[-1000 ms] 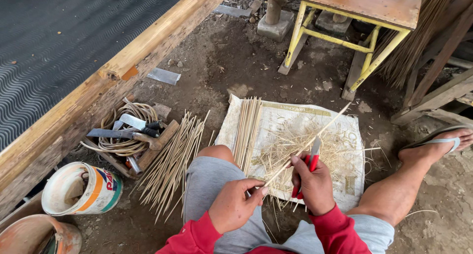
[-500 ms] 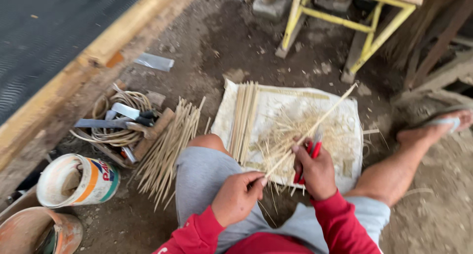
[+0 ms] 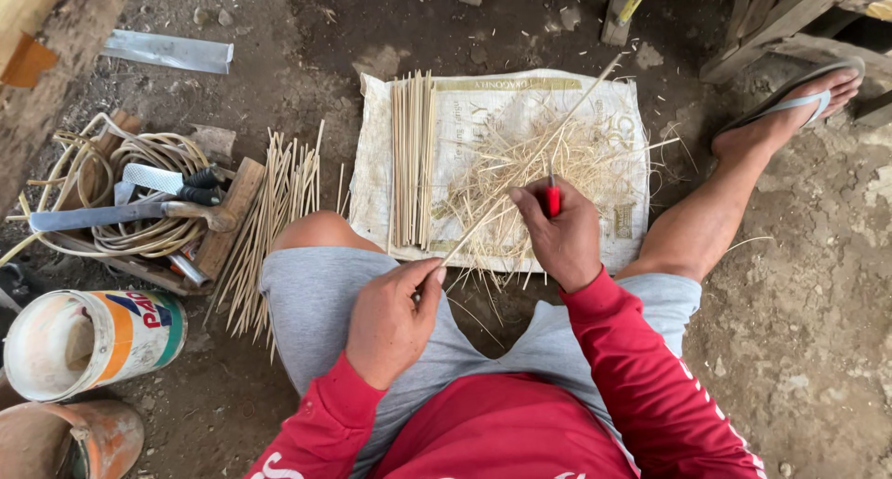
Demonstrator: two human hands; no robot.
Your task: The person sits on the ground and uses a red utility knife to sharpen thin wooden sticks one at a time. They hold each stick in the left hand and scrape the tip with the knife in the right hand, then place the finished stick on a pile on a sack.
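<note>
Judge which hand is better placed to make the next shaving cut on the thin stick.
Right, probably: the right hand grips the red-handled knife against the stick, while the left hand only holds its near end.

Pale dry bamboo stick [image 3: 534, 158], matt; red glossy plastic knife handle [image 3: 553, 201]; woven sack [image 3: 483, 117] dusty, rough.

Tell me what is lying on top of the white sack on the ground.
On the white sack lie a neat row of trimmed sticks and a loose pile of shavings. The pile hides the sack beneath it.
</note>
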